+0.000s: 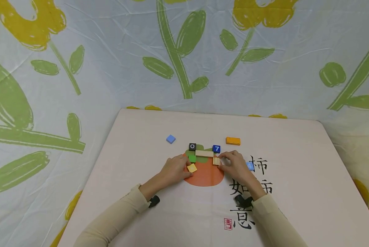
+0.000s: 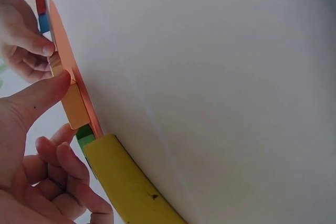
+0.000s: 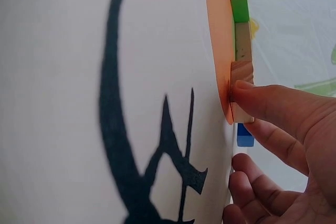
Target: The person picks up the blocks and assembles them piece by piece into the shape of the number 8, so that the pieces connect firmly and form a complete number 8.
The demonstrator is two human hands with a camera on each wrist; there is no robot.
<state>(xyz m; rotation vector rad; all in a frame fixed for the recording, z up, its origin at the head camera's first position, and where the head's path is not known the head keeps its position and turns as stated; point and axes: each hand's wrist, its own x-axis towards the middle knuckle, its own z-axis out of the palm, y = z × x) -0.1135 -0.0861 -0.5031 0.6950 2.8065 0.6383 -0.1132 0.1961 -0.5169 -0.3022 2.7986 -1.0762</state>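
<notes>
In the head view my left hand [image 1: 175, 168] pinches a small yellow block [image 1: 192, 168] between thumb and fingers, over an orange persimmon print [image 1: 203, 176]. My right hand [image 1: 235, 164] holds a striped wooden block [image 1: 216, 161] at the print's right side; the right wrist view shows the thumb pressed on that wooden block [image 3: 241, 72]. A green block [image 1: 192, 159] sits just behind the yellow one. Beyond them lies a pale wooden plank [image 1: 204, 153], with a black block marked 0 [image 1: 192, 146] and a blue block marked 7 [image 1: 216, 148] behind its ends.
A light-blue block [image 1: 171, 139] lies back left, an orange oblong block [image 1: 233, 141] back right. Partly behind my right hand is a blue block marked 4 [image 1: 250, 166]. The left wrist view shows a red block [image 2: 40, 2] and a large yellow piece [image 2: 131, 182], its kind unclear.
</notes>
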